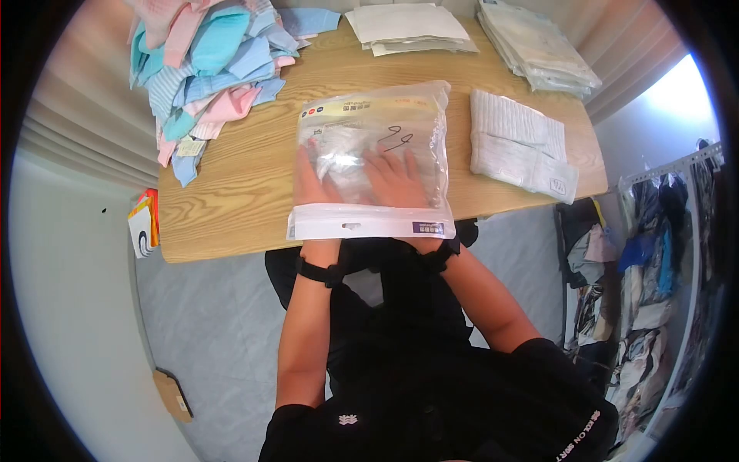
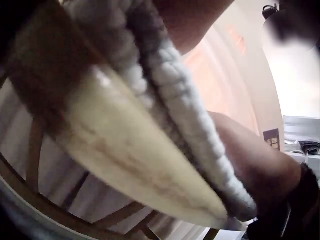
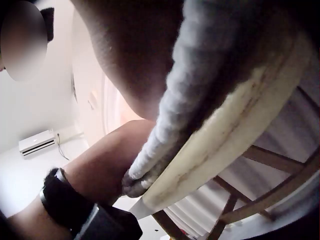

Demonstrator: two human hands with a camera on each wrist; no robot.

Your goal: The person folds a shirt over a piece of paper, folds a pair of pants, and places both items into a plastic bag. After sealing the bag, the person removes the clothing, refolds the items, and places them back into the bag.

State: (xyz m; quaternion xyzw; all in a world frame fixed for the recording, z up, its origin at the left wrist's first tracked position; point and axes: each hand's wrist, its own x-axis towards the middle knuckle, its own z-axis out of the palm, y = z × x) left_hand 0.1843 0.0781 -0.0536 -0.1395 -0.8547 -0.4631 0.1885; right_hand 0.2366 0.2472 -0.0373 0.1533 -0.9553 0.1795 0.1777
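A clear zip bag (image 1: 362,127) with a white top strip lies near the table's front edge, its strip towards the person. Through its film the left hand (image 1: 319,182) and right hand (image 1: 397,179) show side by side, fingers pointing away and fairly straight. Whitish cloth lies under the film around the fingers. In the left wrist view, thick ribbed white fabric (image 2: 185,100) lies along the table edge (image 2: 135,145), below the hand. The right wrist view also has this ribbed fabric (image 3: 172,100) over the table edge (image 3: 225,137).
Pink, blue and teal garments (image 1: 223,61) are heaped at the back left. White sheets (image 1: 408,27) and a stack of bagged items (image 1: 535,46) lie at the back. A folded white ribbed garment (image 1: 519,142) sits to the right. Clothes hang on a rack (image 1: 654,254) beyond.
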